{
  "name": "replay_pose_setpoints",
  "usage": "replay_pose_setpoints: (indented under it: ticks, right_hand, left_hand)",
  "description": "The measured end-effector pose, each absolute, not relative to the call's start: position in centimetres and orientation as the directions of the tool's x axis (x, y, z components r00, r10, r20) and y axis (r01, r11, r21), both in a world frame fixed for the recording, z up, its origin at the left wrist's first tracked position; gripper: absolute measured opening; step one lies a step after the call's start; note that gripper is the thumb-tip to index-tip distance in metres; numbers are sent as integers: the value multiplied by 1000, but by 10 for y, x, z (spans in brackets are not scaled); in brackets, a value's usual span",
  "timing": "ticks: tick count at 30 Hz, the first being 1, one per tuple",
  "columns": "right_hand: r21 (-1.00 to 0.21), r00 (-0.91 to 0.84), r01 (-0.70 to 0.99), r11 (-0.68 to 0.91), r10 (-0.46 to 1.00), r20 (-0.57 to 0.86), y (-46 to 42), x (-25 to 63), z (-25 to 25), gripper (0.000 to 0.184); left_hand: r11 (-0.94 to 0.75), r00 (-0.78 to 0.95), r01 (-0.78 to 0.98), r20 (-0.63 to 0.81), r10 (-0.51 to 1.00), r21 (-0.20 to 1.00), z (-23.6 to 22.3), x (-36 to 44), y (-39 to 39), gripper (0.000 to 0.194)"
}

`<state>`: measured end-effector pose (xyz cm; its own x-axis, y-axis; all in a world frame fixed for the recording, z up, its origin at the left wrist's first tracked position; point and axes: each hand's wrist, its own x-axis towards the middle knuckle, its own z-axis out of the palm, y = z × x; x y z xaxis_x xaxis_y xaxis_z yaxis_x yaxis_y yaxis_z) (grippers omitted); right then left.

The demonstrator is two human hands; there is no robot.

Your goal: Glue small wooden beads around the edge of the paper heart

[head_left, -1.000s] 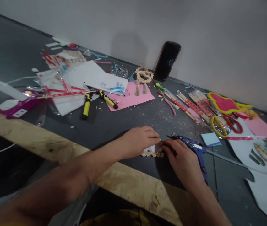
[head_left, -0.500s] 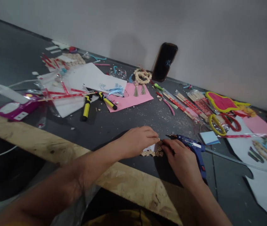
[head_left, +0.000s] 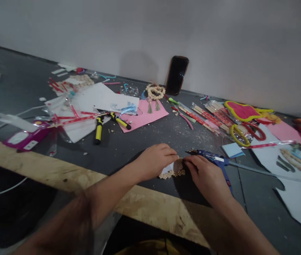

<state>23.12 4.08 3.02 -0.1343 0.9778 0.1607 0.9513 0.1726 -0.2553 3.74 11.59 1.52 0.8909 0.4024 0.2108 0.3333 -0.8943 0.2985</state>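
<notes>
A small white paper piece [head_left: 169,168] edged with tan, bead-like bits [head_left: 167,175] lies on the dark tabletop near its front edge. My left hand [head_left: 156,162] rests over its left and far side, fingers together and curled onto it. At the right edge of the piece, the fingers of my right hand [head_left: 206,173] are pinched together beside the tan bits; whatever they hold is too small to make out. A blue glue gun [head_left: 215,157] lies just behind my right hand, its nozzle pointing left and its handle partly hidden.
A phone [head_left: 177,75] leans against the wall. Bead rings with tassels [head_left: 155,92] lie on pink paper [head_left: 145,120]. Yellow-black cutters [head_left: 98,131] and a purple glue gun [head_left: 28,136] are to the left. Wrapped sticks [head_left: 211,118], scissors [head_left: 239,136] and blue note sheets [head_left: 232,150] sit right.
The camera view has tilted slightly, so the background sits lower and the right-side items shift left. Both hands stay at the bead-edged piece, with the right fingers slightly farther from its edge.
</notes>
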Motion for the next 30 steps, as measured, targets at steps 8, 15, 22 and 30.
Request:
replay_pose_setpoints:
  ticks: [8,15,22,30]
  right_hand:
    - [-176,-72,980,92,991,114,36,236,42,11]
    - [-121,-86,987,103,987,138,18,252,49,18]
    - [-163,-77,981,105,983,167,5,251,50,25]
    - [-324,-194,911,256,957,214,30,223,36,25]
  left_hand:
    - [-879,881,363,193,432,309,22,37,114,32]
    - [-866,874,397,163,458,304,24,36,111,26]
    - [-841,872,423,102,479,338,30,34,108,22]
    - [-818,869,412,96,485,401,28,34,107,22]
